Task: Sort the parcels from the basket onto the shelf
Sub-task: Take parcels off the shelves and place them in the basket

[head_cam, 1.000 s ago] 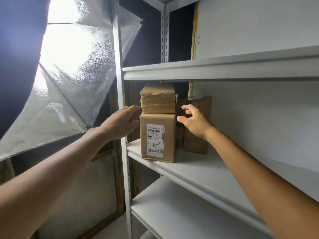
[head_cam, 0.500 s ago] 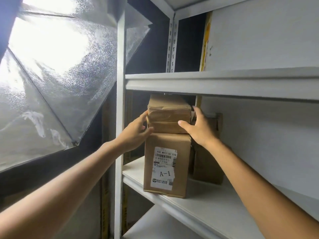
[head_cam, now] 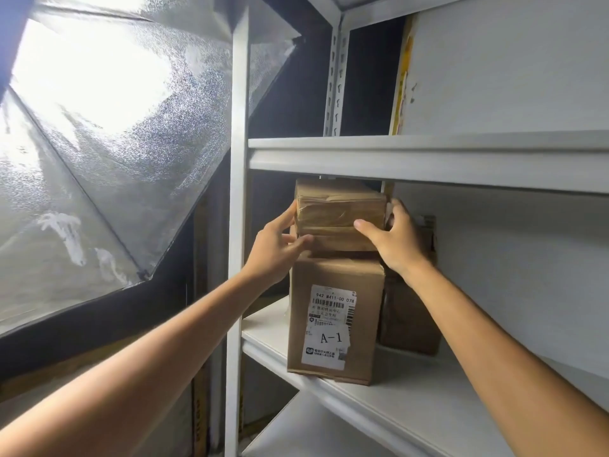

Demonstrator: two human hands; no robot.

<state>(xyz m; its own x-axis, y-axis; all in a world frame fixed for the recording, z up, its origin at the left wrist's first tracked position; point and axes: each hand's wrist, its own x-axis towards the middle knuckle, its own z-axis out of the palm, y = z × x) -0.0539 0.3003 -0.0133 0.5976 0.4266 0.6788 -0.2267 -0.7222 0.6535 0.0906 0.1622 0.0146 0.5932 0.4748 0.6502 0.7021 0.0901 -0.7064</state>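
A small brown taped parcel [head_cam: 339,209] lies on top of a taller cardboard parcel [head_cam: 333,321] with an "A-1" label, at the left end of the white shelf [head_cam: 412,404]. My left hand [head_cam: 276,249] presses the small parcel's left side, thumb on its front. My right hand [head_cam: 395,239] grips its right front corner, fingers wrapped round the side. A third brown parcel [head_cam: 408,318] stands behind, partly hidden by my right arm. The basket is out of view.
The upper shelf board [head_cam: 428,159] hangs just above the small parcel, leaving little gap. A white upright post [head_cam: 237,225] runs beside my left hand. A silvery light reflector [head_cam: 115,143] fills the left. A lower shelf [head_cam: 313,437] shows below.
Both hands closed in from either side and now hold the small top parcel. The view has tilted upward and moved closer to the shelf.
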